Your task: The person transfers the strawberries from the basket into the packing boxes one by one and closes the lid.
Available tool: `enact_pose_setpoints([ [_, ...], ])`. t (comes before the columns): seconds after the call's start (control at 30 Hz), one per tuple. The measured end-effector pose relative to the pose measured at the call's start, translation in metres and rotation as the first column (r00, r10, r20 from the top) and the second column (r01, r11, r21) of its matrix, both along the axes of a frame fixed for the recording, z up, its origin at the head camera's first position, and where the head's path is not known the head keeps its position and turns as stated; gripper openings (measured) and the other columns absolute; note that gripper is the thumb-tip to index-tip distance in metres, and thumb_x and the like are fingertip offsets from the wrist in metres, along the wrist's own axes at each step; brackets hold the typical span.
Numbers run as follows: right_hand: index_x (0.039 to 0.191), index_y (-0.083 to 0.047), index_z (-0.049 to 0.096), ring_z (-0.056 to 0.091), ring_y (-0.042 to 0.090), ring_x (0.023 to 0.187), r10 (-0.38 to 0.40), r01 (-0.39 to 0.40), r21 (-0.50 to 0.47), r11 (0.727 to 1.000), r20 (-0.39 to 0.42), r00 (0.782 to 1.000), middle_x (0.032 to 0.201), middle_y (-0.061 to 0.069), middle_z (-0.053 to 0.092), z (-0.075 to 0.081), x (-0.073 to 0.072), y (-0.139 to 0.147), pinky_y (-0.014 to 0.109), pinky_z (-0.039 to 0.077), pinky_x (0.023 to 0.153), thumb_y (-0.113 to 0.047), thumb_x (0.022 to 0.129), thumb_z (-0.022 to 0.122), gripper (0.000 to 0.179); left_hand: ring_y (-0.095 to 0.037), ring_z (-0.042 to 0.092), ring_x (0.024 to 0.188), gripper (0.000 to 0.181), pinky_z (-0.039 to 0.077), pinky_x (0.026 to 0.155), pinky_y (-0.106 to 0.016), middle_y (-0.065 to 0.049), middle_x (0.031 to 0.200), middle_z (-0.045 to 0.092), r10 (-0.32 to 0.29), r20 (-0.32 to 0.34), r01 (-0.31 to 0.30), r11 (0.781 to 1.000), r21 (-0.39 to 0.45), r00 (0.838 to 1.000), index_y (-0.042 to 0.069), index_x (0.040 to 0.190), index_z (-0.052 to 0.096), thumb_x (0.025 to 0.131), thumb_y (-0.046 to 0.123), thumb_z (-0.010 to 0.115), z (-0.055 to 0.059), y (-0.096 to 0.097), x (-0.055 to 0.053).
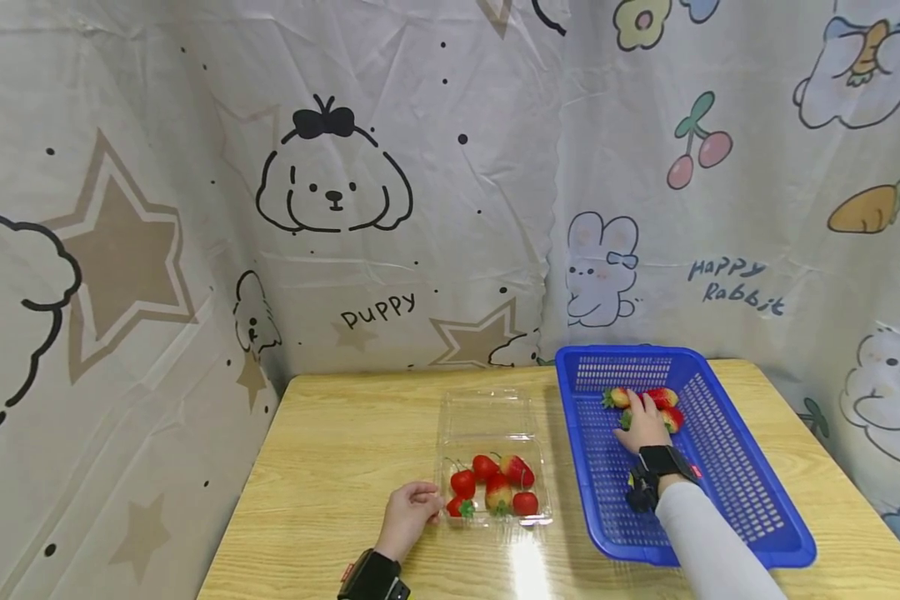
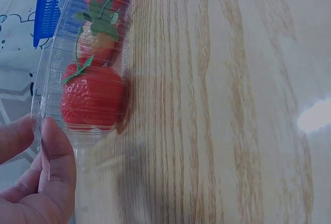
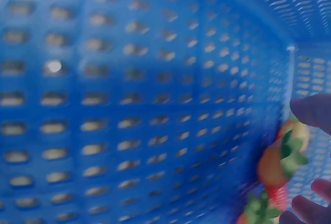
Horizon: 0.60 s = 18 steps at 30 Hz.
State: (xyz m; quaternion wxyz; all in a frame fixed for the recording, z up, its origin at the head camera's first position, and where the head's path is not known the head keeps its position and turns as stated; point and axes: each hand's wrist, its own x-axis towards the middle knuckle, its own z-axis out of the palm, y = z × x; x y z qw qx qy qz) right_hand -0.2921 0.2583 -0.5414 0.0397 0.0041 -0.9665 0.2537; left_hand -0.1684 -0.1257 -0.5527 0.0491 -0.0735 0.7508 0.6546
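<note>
A clear plastic clamshell box (image 1: 543, 467) lies with its lid (image 1: 487, 412) raised back, several red and yellow-red strawberries (image 1: 498, 492) inside. My left hand (image 1: 408, 518) pinches the rim at its near left corner; the left wrist view shows thumb and finger (image 2: 58, 154) on that plastic edge, close to a red strawberry (image 2: 93, 97). Inside the blue basket (image 1: 598, 521), my right hand (image 1: 645, 427) reaches over several strawberries (image 1: 661, 397) at the far end. Its thumb and fingers are spread around green-leaved strawberries (image 3: 274, 167) in the right wrist view.
Both containers stand side by side on a light wooden table (image 1: 337, 442), the basket to the right. A printed curtain (image 1: 420, 183) hangs behind and along the left side. The basket's raised walls surround the right hand.
</note>
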Motion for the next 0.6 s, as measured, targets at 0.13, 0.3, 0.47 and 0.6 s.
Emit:
enact_pose_setpoints([
  [0.13,0.136,0.010,0.021,0.024,0.065,0.115,-0.012,0.012,0.000,1.000,0.082,0.997,0.136,0.041,0.014,-0.008,0.002,0.004,0.068,0.029,0.093,-0.014,0.078,0.064,0.076,-0.012,0.056,0.056,0.027,0.054,0.057,-0.032,-0.004,0.070,0.057,0.001,-0.001,-0.001,1.000,0.006,1.000,-0.019,0.102,0.054,0.081,-0.004,0.062,-0.002,-0.001,0.000],
  [0.3,0.134,0.012,0.024,0.028,0.065,0.112,-0.002,0.002,0.000,1.000,0.091,0.996,0.136,0.041,0.015,-0.013,0.003,0.008,0.068,0.031,0.091,-0.013,0.077,0.064,0.074,-0.012,0.057,0.057,0.028,0.054,0.058,-0.033,-0.004,0.070,0.057,0.003,-0.005,-0.003,1.000,0.003,1.000,-0.019,0.103,0.053,0.081,-0.003,0.063,0.002,0.000,0.001],
  [0.47,0.130,0.011,0.030,0.035,0.060,0.112,0.011,-0.010,-0.004,1.000,0.071,0.997,0.134,0.041,0.019,-0.019,0.003,0.009,0.066,0.034,0.090,-0.011,0.076,0.065,0.068,-0.013,0.057,0.057,0.028,0.055,0.058,-0.033,-0.003,0.069,0.056,0.007,-0.019,-0.007,1.000,-0.001,1.000,-0.019,0.102,0.053,0.081,-0.003,0.063,0.004,0.001,0.003],
  [0.6,0.122,0.011,0.036,0.040,0.058,0.108,0.017,-0.016,-0.021,1.000,0.024,1.000,0.129,0.040,0.027,-0.020,0.004,0.008,0.064,0.037,0.088,-0.008,0.075,0.067,0.060,-0.013,0.057,0.057,0.028,0.055,0.058,-0.034,-0.003,0.070,0.057,0.008,-0.028,-0.009,1.000,-0.004,1.000,-0.019,0.101,0.053,0.081,-0.003,0.063,0.003,0.001,0.003],
])
